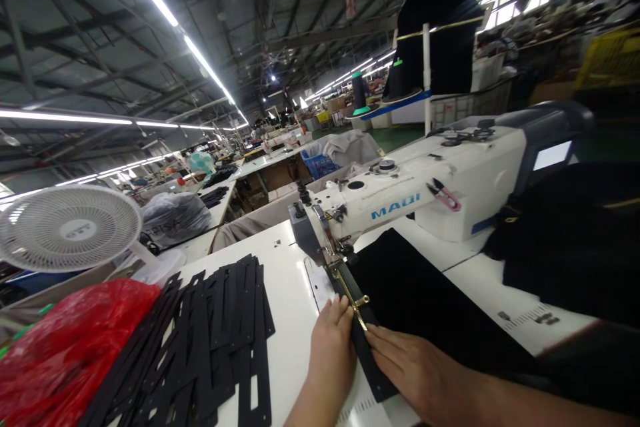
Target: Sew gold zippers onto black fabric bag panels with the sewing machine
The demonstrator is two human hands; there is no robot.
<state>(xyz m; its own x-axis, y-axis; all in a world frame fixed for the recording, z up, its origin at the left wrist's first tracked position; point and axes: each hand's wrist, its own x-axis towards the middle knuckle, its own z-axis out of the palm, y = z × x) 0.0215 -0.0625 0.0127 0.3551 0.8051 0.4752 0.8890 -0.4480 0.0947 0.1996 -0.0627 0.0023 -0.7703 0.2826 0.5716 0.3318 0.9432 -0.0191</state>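
A gold-toothed zipper (358,312) with a gold pull lies along a black strip (371,371) that runs under the presser foot (333,257) of a white sewing machine (400,193). My left hand (333,340) is on the strip's left edge, its bent fingers close together beside the zipper. From the right, my right hand (415,367) presses its fingers together at the zipper's other side, below the pull. Both thumbs are hard to see. Beside the strip a large black fabric panel (425,293) spreads to the right, partly behind my right hand.
Many black slotted strips (235,320) are piled on the white table (287,320) at left, next to a red plastic bag (80,340) and a white fan (70,227). Pink-handled thread snips (445,197) rest against the machine. More black fabric (575,247) lies at right; thread cones (359,90) stand behind.
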